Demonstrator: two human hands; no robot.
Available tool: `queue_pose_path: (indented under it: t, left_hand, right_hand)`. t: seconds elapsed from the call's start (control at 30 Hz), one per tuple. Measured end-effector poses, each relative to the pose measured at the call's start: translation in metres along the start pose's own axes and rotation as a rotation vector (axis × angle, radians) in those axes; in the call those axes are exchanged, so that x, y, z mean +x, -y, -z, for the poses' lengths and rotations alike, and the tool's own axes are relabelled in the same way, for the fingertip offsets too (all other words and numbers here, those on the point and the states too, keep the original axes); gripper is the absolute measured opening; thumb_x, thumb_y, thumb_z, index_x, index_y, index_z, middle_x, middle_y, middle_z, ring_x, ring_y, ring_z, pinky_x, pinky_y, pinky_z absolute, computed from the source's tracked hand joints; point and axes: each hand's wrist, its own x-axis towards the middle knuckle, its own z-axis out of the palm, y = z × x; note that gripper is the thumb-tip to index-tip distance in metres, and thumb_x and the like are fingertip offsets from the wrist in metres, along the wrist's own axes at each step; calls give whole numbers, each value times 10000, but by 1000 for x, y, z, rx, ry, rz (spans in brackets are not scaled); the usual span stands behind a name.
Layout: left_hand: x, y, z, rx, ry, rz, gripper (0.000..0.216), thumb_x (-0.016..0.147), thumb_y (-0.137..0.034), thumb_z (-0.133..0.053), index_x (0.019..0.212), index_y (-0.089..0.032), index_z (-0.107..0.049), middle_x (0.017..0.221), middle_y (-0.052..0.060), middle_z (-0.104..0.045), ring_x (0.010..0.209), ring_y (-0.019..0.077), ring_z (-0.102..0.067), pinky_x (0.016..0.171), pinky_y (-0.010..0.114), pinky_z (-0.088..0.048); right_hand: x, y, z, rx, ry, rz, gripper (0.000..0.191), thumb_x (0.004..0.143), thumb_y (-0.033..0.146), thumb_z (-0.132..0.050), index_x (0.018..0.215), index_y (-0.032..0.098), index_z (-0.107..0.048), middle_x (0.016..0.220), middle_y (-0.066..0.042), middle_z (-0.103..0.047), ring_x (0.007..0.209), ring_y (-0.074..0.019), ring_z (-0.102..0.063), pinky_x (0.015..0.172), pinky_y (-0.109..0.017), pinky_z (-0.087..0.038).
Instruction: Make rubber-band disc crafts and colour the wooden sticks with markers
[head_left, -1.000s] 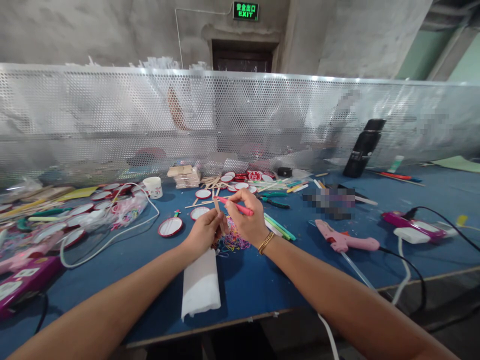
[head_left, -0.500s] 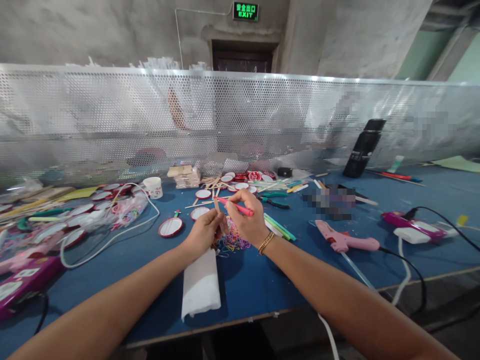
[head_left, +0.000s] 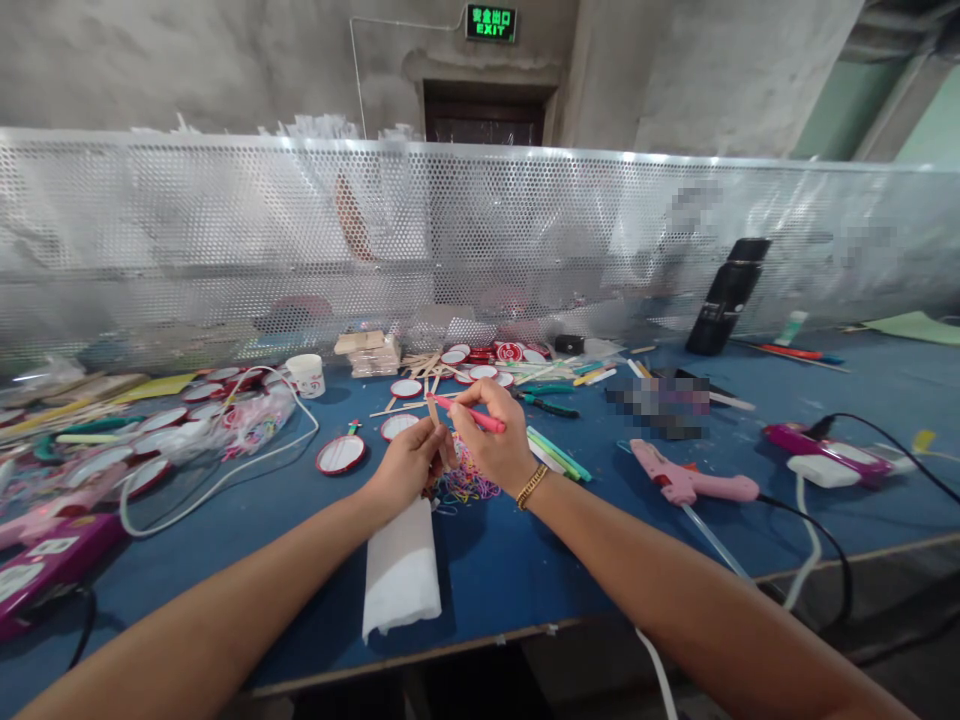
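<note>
Pinching a thin wooden stick [head_left: 435, 418] between thumb and fingers, the left hand [head_left: 407, 466] holds it upright just above the pile of coloured rubber bands [head_left: 466, 483], which serves as the landmark on the blue table [head_left: 510, 560]. The right hand [head_left: 491, 440] sits directly over those bands too, its fingers curled tight around a pink pen [head_left: 469, 412] whose tip meets the stick near its upper part. A gold bracelet [head_left: 532, 485] circles the right wrist, just right of the bands.

Close in front of the bands, toward the table edge, lies a folded white foam sheet [head_left: 401, 570]. Left of the bands rests a round red-rimmed badge [head_left: 340, 453], with more of the same scattered further left among a white cable [head_left: 225, 475]. Behind the bands, a white cup [head_left: 306, 374] stands beside a stack of wooden sticks [head_left: 367, 350], and green-handled pliers [head_left: 546, 403] lie behind and to the right. Well to the right of the bands lies a pink glue gun [head_left: 686, 482] on its side, and further back a black bottle [head_left: 727, 295] leans against the perforated metal screen [head_left: 225, 240].
</note>
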Motion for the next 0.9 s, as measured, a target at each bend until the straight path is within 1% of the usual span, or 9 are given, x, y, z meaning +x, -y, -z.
queue_pose_path:
  t: [0.2,0.37,0.5,0.67,0.9]
  left_hand:
    - [2,5,1,-22,0,2,434,841,-584,-552,708,-171,-532,565,-11,-563,406,69,-428,387,199,-301]
    - [2,2,0,-30,-8,8,414,843,-567,-552,718,-173,-535,571,-8,-578,406,73,-438,381,198,-302]
    - [2,0,0,-31,-6,-1,424,833,-576,-559,703,-173,-534,566,-4,-581,404,74,-441,379,200,-304]
    - [2,3,1,-17,-6,3,440,830,-587,-563,683,-174,-529,534,-15,-545,403,75,-429,383,202,-304]
    - [0,-2,-1,-23,-19,9,440,826,-589,-567,698,-169,-537,554,-11,-561,404,75,-434,382,200,-310]
  right_hand:
    - [0,0,-1,-16,20,3,93,816,181,-583,732,210,-555,721,12,-602,715,-152,-545,708,-299,-420]
    - [1,-3,-1,-29,-9,-25,80,828,197,-581,751,211,-568,731,7,-613,721,-155,-555,710,-302,-428]
    - [0,-2,-1,-13,-1,-15,78,829,201,-583,753,212,-566,734,7,-615,723,-156,-559,708,-302,-430]
    - [-1,-1,-2,-24,21,-7,79,818,191,-585,745,211,-563,733,10,-611,718,-153,-550,711,-299,-424]
    - [1,-3,-1,-25,-13,-34,74,821,194,-579,750,213,-568,736,6,-620,725,-158,-558,715,-304,-430]
